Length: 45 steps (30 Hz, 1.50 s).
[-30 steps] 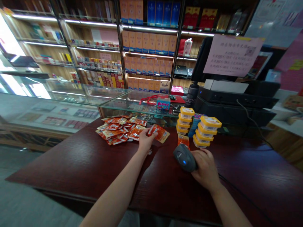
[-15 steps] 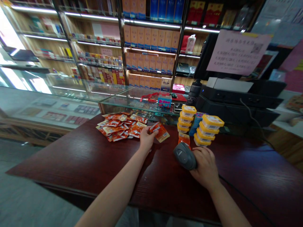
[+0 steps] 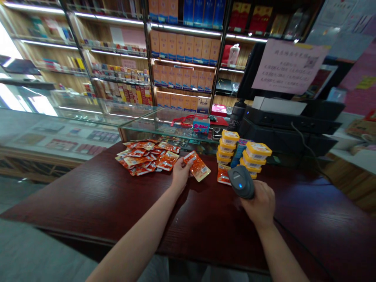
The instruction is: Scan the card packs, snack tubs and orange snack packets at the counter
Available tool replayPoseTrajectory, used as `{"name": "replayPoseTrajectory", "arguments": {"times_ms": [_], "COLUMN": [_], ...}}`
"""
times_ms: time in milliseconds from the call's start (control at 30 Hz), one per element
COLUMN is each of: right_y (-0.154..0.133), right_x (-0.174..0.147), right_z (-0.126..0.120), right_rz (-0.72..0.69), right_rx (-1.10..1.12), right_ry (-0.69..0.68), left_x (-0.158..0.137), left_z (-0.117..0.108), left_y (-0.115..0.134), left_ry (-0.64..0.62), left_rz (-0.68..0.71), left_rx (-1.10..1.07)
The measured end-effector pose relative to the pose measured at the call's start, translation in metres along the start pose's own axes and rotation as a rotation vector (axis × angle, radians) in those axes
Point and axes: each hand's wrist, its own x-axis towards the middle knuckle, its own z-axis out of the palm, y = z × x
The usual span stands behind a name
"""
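My left hand (image 3: pixel 180 174) pinches the near-left edge of an orange-and-cream snack packet (image 3: pixel 199 167), its barcode side facing up. To the left lies a heap of similar packets (image 3: pixel 147 157). A dark grey barcode scanner (image 3: pixel 241 182), with a small blue light lit on top, is in my right hand (image 3: pixel 261 203), the fingers wrapped round its handle. Behind the scanner, one more orange packet (image 3: pixel 223 174) lies in front of yellow-lidded plastic tubs (image 3: pixel 226 148). A second stack of yellow-lidded tubs (image 3: pixel 256 156) stands to its right, partly hidden by the scanner.
The dark wooden counter (image 3: pixel 117 211) meets a glass display case (image 3: pixel 164 125) at the back. A small blue-and-pink box (image 3: pixel 201 126) sits on the glass. Black equipment (image 3: pixel 290 121) and a monitor with a paper sign (image 3: pixel 289 66) stand back right. The scanner's cable (image 3: pixel 296 239) trails right.
My right hand has raised the scanner and moved it right, away from the lone packet; its blue light now shows. The packet in my left hand has tilted and shows more of its face.
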Motion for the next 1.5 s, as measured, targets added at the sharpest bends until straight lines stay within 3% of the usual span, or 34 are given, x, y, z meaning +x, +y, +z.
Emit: {"name": "replayPoseTrajectory", "arguments": {"times_ms": [267, 500, 700, 800, 933, 1033, 1133, 1300, 1500], "right_y": [0.005, 0.003, 0.006, 0.008, 0.005, 0.002, 0.000, 0.000, 0.002], "right_x": [-0.002, -0.001, -0.004, -0.006, -0.007, -0.007, -0.007, -0.008, -0.011], "right_z": [0.003, 0.002, 0.002, 0.002, 0.001, 0.000, 0.000, 0.002, 0.005], "right_rz": [0.061, 0.096, 0.051, -0.002, -0.004, -0.001, 0.000, -0.013, -0.016], "right_rx": [-0.077, -0.068, -0.050, -0.025, -0.002, 0.009, 0.020, 0.028, 0.023], "right_ry": [0.008, 0.017, -0.016, -0.042, -0.092, -0.103, -0.114, -0.121, -0.141], "left_x": [0.013, 0.012, -0.002, -0.005, 0.002, 0.009, 0.014, 0.019, 0.020], "left_z": [0.019, 0.040, 0.058, 0.043, -0.002, -0.038, -0.061, -0.070, -0.070], "left_y": [-0.022, -0.026, -0.026, -0.020, 0.002, 0.023, 0.037, 0.037, 0.035], "left_ry": [-0.263, -0.464, -0.560, -0.486, -0.280, 0.000, 0.238, 0.256, 0.250], "left_rz": [-0.186, 0.025, 0.120, 0.139, 0.279, 0.327, 0.243, 0.114, 0.148], "left_rx": [0.325, 0.757, 0.691, 0.774, 1.073, 1.331, 1.461, 1.503, 1.526]}}
